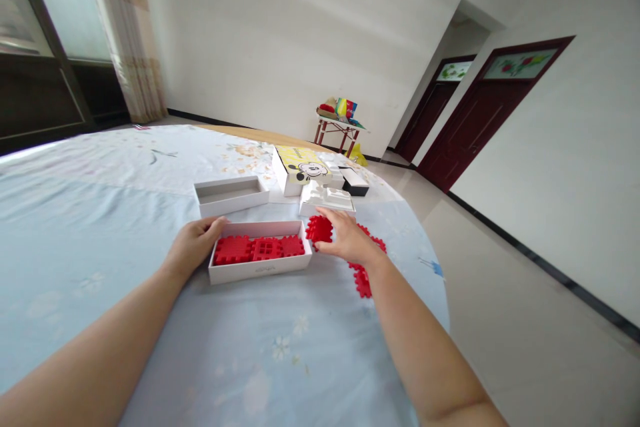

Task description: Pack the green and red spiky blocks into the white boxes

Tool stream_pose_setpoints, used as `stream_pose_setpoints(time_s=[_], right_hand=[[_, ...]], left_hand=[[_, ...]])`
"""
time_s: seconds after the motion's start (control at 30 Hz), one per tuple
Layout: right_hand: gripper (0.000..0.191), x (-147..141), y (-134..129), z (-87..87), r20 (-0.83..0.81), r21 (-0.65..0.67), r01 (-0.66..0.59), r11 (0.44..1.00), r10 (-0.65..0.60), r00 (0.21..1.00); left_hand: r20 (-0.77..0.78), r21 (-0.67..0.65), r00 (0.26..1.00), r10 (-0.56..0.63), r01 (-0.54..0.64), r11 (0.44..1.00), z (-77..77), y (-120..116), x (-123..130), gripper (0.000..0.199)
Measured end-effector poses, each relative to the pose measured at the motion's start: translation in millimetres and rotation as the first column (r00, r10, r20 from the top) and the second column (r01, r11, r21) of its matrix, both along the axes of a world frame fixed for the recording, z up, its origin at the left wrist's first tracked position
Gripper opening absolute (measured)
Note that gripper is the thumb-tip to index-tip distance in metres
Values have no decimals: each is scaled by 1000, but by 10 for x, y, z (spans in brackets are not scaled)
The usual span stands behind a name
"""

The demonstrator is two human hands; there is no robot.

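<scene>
A white open box (260,271) stands on the cloth, holding several red notched plastic pieces (267,249), one with a window grid. My left hand (200,240) grips the box's left end, thumb at the rim. Just beyond the box's right end, my right hand (345,235) holds a red notched piece (319,229) between thumb and fingers. More red pieces (363,281) lie on the cloth, partly hidden behind my right hand and wrist.
Behind the box sits a shallow white lid (233,203). Farther back are a yellow and white cartoon box (300,167), white packaging (327,199) and a black and white box (355,183). The round table's edge (440,267) curves at the right.
</scene>
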State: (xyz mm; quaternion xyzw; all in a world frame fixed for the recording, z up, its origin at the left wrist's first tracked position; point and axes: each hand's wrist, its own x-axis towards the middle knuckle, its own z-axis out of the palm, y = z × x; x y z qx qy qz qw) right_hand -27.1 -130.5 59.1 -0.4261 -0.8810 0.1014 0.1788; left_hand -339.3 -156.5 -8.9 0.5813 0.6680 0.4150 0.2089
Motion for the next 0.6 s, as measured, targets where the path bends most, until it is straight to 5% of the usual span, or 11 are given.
stream_pose_setpoints(time_s=[0.27, 0.6], right_hand=[[68, -541, 167, 147, 285, -77, -177, 981, 192, 939], [72, -638, 218, 162, 396, -194, -204, 960, 266, 879]], left_hand=[[8, 26, 1000, 20, -21, 999, 37, -32, 32, 47], [-14, 65, 1000, 20, -20, 998, 25, -21, 24, 45]])
